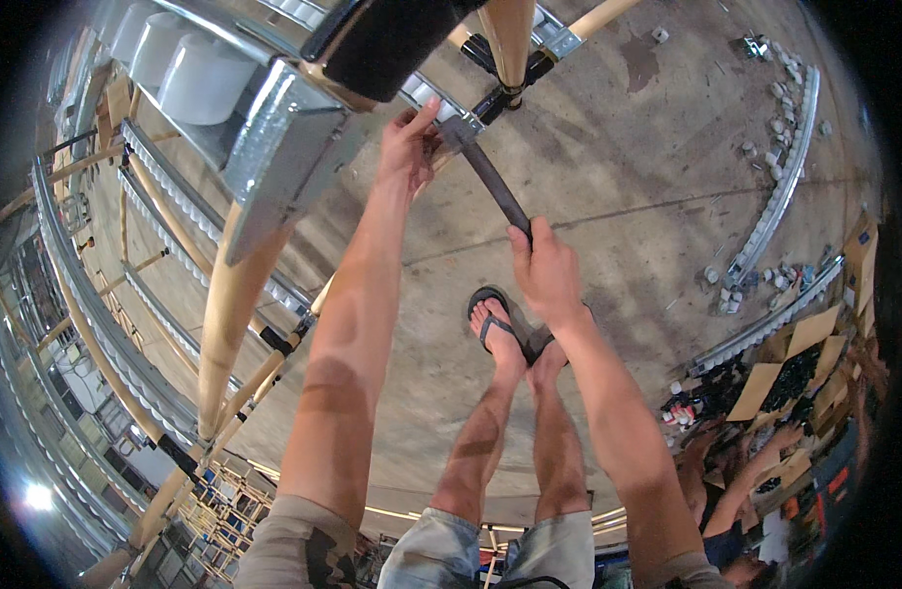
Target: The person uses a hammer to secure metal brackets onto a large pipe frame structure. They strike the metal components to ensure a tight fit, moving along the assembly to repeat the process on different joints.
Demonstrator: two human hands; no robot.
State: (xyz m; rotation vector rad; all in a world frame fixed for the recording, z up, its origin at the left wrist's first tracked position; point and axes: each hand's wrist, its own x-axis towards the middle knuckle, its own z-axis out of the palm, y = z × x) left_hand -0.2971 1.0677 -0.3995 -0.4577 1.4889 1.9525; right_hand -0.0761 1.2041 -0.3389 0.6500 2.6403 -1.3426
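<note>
My right hand (547, 270) is closed round the dark handle of a hammer (495, 185), which slants up and left. The hammer's grey head lies against the end of a metal roller track (433, 100), near a black pipe joint (490, 103) on the tan-pipe frame. Right beside the hammer head, my left hand (408, 149) grips the track's end, thumb up along it; its other fingers are partly hidden behind the metal.
A tan upright pipe (240, 314) and a metal rail with white rollers (206, 79) stand close on the left. Loose roller tracks (790, 187) and scattered small parts lie on the floor at right. Beyond opened cardboard boxes (804, 334), another person's arm (755, 471) reaches in.
</note>
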